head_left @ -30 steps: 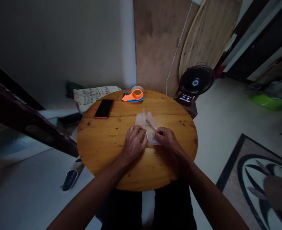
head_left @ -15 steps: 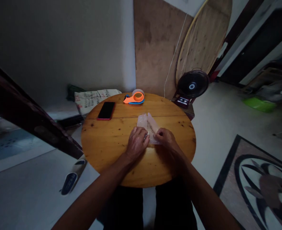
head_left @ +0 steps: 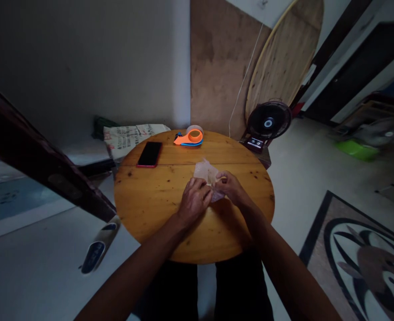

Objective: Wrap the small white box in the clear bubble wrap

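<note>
A small translucent, pinkish-white sheet of bubble wrap point(head_left: 203, 169) lies partly folded on the round wooden table point(head_left: 146, 209). My left hand point(head_left: 195, 198) rests on its near left part, fingers curled and closed over the wrap. On the other side, my right hand point(head_left: 229, 186) pinches the right edge between thumb and fingers, lifting and folding it inward. Something pale shows between the fingertips; whether it is wrap or a wrapped thing, I cannot tell. The fingers hide the near part of the sheet.
An orange and blue tape dispenser point(head_left: 192, 136) stands at the table's far edge, with a black phone point(head_left: 149, 154) to its left. Behind the table are a printed sack point(head_left: 133, 136) and a black fan point(head_left: 269, 121). A dark post point(head_left: 50, 156) slants at the left.
The right flap of the bubble wrap, upright and separate before, is now folded in toward the middle. My right hand has moved slightly up and turned; my left hand has shifted a little right.
</note>
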`<control>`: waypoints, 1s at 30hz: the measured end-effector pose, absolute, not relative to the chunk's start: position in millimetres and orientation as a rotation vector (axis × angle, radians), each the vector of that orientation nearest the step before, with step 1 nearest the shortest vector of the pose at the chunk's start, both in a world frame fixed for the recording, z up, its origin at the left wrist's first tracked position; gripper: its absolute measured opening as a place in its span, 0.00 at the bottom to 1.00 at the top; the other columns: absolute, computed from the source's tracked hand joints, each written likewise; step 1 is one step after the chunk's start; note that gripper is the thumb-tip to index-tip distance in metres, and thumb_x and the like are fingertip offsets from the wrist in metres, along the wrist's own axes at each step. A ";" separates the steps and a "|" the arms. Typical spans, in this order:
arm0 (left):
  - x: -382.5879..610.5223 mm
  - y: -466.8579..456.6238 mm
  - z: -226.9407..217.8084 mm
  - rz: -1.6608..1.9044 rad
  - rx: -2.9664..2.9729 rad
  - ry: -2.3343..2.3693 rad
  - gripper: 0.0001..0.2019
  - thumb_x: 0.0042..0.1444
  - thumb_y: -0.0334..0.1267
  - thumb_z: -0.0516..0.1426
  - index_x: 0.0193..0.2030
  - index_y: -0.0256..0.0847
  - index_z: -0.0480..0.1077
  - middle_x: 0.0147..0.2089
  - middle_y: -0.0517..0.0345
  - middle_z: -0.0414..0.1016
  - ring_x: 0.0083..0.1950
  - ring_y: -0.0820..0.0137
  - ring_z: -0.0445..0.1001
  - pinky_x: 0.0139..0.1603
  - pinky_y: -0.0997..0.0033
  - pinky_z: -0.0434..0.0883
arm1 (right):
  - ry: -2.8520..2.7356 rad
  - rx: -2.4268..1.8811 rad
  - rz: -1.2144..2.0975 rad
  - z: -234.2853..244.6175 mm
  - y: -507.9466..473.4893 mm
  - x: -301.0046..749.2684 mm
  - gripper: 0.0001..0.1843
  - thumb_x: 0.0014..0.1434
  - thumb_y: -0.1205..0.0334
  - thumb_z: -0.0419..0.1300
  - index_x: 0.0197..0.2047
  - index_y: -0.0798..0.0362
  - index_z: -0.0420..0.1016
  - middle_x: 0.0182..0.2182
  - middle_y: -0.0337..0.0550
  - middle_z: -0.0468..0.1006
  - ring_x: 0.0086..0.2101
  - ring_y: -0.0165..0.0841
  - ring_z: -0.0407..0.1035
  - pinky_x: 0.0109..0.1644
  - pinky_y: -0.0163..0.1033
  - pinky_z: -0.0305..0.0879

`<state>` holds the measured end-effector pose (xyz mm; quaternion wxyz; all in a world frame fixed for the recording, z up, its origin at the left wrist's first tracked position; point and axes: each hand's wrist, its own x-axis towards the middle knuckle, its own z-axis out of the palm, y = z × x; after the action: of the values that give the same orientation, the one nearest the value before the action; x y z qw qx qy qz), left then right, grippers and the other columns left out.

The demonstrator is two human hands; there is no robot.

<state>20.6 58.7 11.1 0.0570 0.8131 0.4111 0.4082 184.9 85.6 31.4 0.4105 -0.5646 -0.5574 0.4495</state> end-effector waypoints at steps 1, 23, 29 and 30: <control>20.7 58.9 10.8 1.236 2.458 1.238 0.10 0.62 0.37 0.53 0.37 0.40 0.75 0.43 0.52 0.70 0.47 0.64 0.65 0.50 0.62 0.66 | -1.356 -1.380 1.196 33.2 85.7 181.7 0.20 0.41 0.58 0.62 0.38 0.50 0.60 0.20 0.28 0.67 0.18 0.26 0.60 0.21 0.31 0.56; 4.4 67.0 20.3 1.203 2.234 1.041 0.08 0.55 0.29 0.55 0.35 0.43 0.75 0.42 0.58 0.77 0.46 0.68 0.70 0.50 0.64 0.68 | -1.246 -1.285 1.302 38.4 85.1 168.4 0.22 0.43 0.56 0.65 0.40 0.52 0.63 0.18 0.28 0.70 0.15 0.26 0.64 0.17 0.31 0.62; 5.1 67.8 16.2 1.216 2.309 1.159 0.06 0.55 0.32 0.57 0.33 0.43 0.76 0.43 0.54 0.72 0.47 0.65 0.68 0.48 0.63 0.68 | -1.361 -1.275 1.263 40.2 85.3 165.5 0.20 0.46 0.59 0.62 0.42 0.52 0.63 0.17 0.28 0.69 0.15 0.25 0.64 0.18 0.29 0.61; 5.1 68.2 16.0 1.201 2.296 1.153 0.06 0.55 0.32 0.57 0.33 0.43 0.76 0.41 0.54 0.71 0.46 0.66 0.68 0.47 0.64 0.68 | -1.371 -1.283 1.265 42.2 84.5 165.8 0.20 0.46 0.60 0.61 0.44 0.53 0.63 0.18 0.28 0.69 0.15 0.25 0.64 0.19 0.29 0.61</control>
<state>5.1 68.2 16.0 0.1520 0.8002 0.4019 0.4185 165.8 84.5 42.2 0.4246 -0.5131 -0.5481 0.5059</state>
